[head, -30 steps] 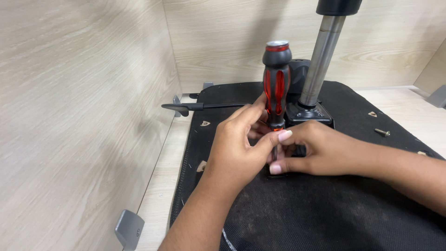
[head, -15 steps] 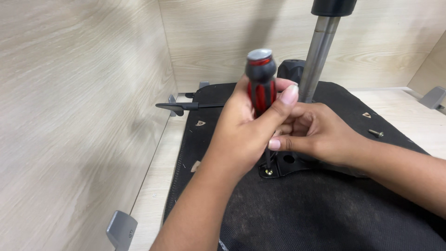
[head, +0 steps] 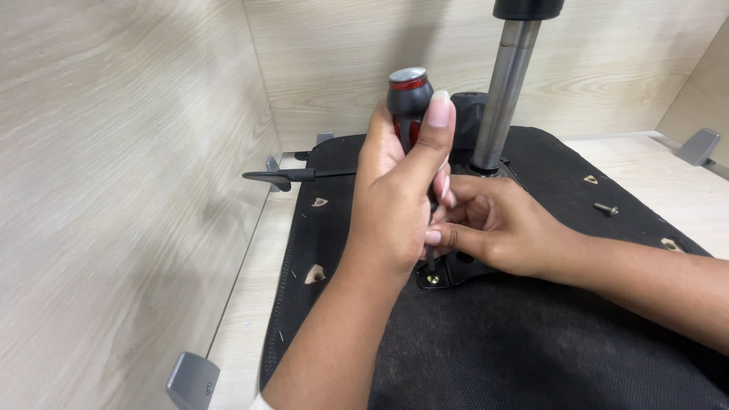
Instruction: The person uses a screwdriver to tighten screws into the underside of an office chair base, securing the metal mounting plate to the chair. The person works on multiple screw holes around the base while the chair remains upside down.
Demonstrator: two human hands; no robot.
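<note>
My left hand (head: 399, 190) is wrapped around the black and red handle of a screwdriver (head: 410, 95), which stands upright. Its tip rests on a screw (head: 433, 279) in the black metal plate (head: 456, 269) on the underside of a black fabric chair seat (head: 531, 334). My right hand (head: 497, 224) pinches the screwdriver's shaft just above the plate, fingers touching my left hand. A grey metal column (head: 505, 87) rises from the plate right behind both hands.
A black lever (head: 292, 176) sticks out left from the seat. A loose screw (head: 606, 207) lies on the seat at right. Light wooden walls stand left and behind. Grey brackets (head: 191, 380) sit on the wooden floor.
My left hand slid up from the shaft to grip the screwdriver handle. The right hand stayed at the shaft. The view shifted slightly closer.
</note>
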